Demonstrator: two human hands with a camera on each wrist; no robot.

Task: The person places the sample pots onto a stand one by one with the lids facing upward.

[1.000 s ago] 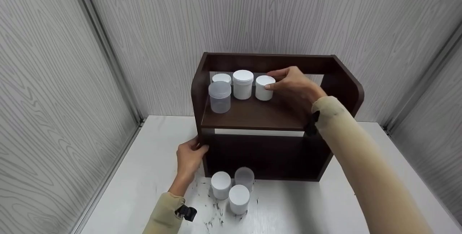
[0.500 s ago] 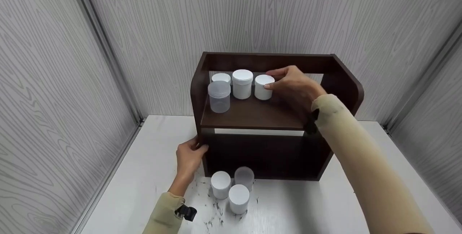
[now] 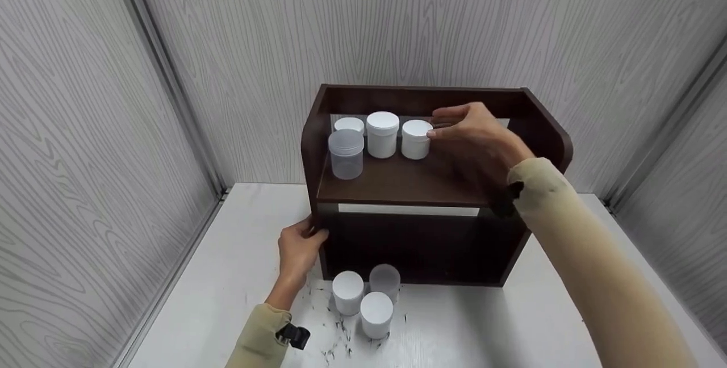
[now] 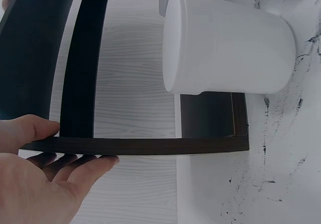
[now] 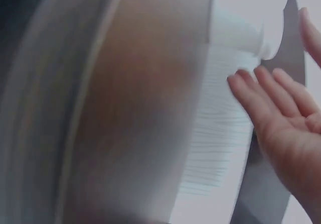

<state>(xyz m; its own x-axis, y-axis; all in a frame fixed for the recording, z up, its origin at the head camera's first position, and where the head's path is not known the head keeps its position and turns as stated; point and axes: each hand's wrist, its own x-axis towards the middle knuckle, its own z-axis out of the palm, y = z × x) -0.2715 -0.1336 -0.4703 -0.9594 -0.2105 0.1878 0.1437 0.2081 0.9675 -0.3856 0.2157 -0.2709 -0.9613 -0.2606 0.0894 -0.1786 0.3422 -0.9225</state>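
A dark brown two-tier shelf (image 3: 397, 183) stands on the white table. My left hand (image 3: 298, 249) grips its left side panel (image 4: 150, 146), thumb on one face and fingers on the other. On the upper tier, my right hand (image 3: 480, 129) is just right of a white lidded jar (image 3: 416, 142); its fingers are extended and hold nothing, and the right wrist view shows them apart from the jar (image 5: 241, 20). Left of that jar stand another white jar (image 3: 382, 136), a translucent jar (image 3: 346, 157) and a partly hidden white jar (image 3: 349, 124) behind it.
On the table before the shelf's lower left are two white jars (image 3: 376, 316) and a translucent jar (image 3: 385, 280), close together. Dark marks speckle the table near them. Grey wood-grain walls (image 3: 397, 21) enclose the table at the back and sides.
My right hand has let go of the white jar and drawn back to the right. The jar stays on the upper tier. My left hand keeps its grip on the side panel.
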